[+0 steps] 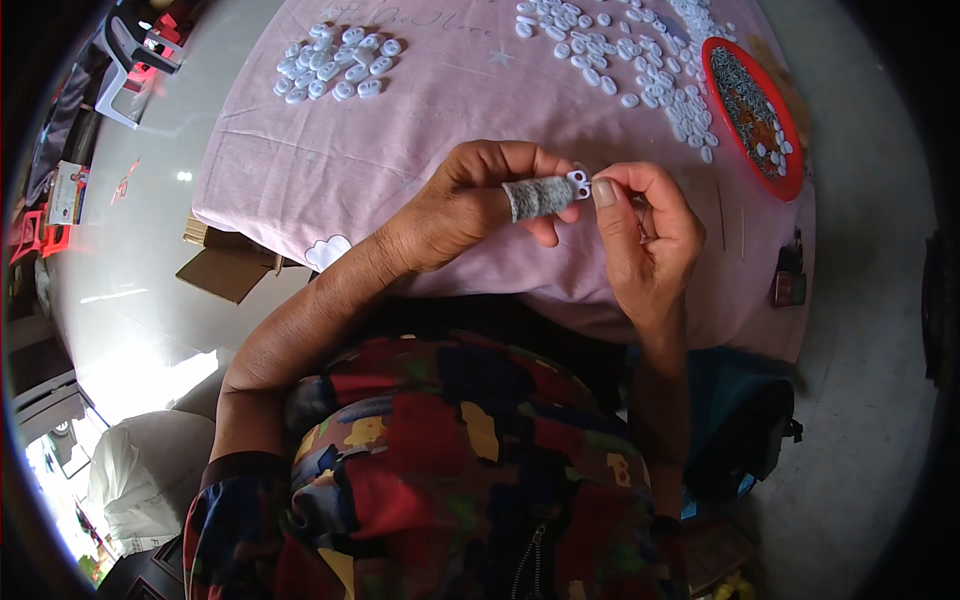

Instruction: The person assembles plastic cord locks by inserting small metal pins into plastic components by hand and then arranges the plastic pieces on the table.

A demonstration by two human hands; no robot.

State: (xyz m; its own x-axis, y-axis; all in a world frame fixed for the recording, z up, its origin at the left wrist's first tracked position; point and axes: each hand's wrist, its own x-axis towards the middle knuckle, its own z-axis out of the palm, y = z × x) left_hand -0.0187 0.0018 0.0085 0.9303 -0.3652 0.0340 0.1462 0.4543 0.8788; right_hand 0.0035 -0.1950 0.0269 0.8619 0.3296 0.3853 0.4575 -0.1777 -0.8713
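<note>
Hands: two, both the person's own, meeting above the near edge of the table
Left hand (470, 205): fingers curled, forefinger wrapped in a grey fabric sleeve (537, 197), its tip and thumb pinching one small white piece (578, 182)
Right hand (645, 235): thumb and forefinger closed narrowly at the same white piece from the other side; whether they hold anything else between them is too small to tell
White piece: one in hand, with two dark holes, held in the air between the two hands
Loose piles: two; a smaller heap of white pieces (335, 65) at far left, and a wider scatter (625, 55) at far right, too many to count
Tray: one round red tray (795, 175) at the right edge, holding small dark metal bits with a few white pieces on top
Surface: table under a pink cloth (420, 120), creased
Room: pale glossy floor (140, 260), flattened cardboard (225, 270) beside the table, red and white plastic furniture at upper left
Hard to see: picture rim dark and bent; the small dark thing (788, 285) at the cloth's right edge is unclear
</note>
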